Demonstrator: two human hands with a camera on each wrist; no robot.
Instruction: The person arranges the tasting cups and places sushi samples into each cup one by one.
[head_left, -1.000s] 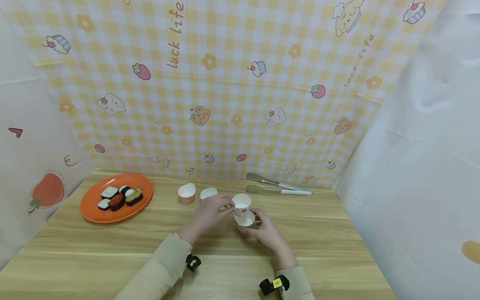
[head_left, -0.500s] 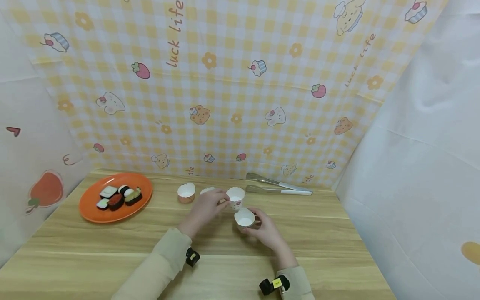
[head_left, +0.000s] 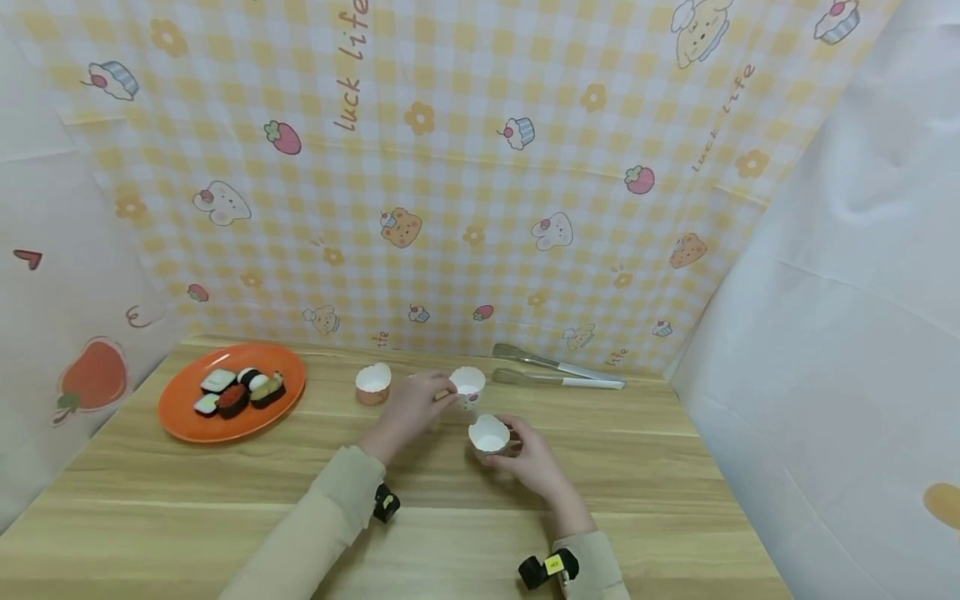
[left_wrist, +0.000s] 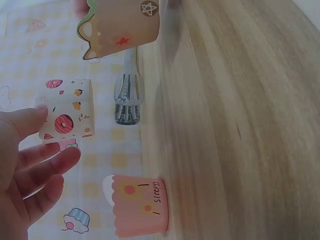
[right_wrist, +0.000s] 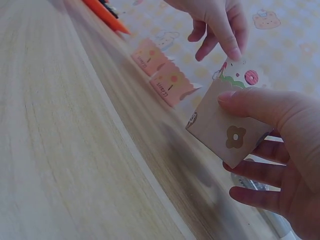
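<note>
My left hand (head_left: 412, 408) pinches a white paper baking cup (left_wrist: 67, 110) with donut prints by its rim, thumb on one side. Its opening faces up in the head view. Just in front and to the right, my right hand (head_left: 532, 457) grips a tan paper baking cup (right_wrist: 225, 120) with a brown flower print and a green patch at the rim. Both cups are held above the table, apart from each other. Two pink baking cups marked "sleepy" stand side by side in the right wrist view, a farther one (right_wrist: 148, 56) and a nearer one (right_wrist: 171, 86); my left hand hides one in the head view.
An orange plate (head_left: 176, 421) with several sushi pieces (head_left: 232, 400) stands at the back left of the wooden table (head_left: 660, 500). Metal tongs (head_left: 555, 377) with pale handles lie at the back right. A yellow checked cloth (head_left: 465, 183) hangs behind.
My left hand has moved back and to the left with the white baking cup, which overlapped the tan cup earlier and is now apart. My right hand stays where it was.
</note>
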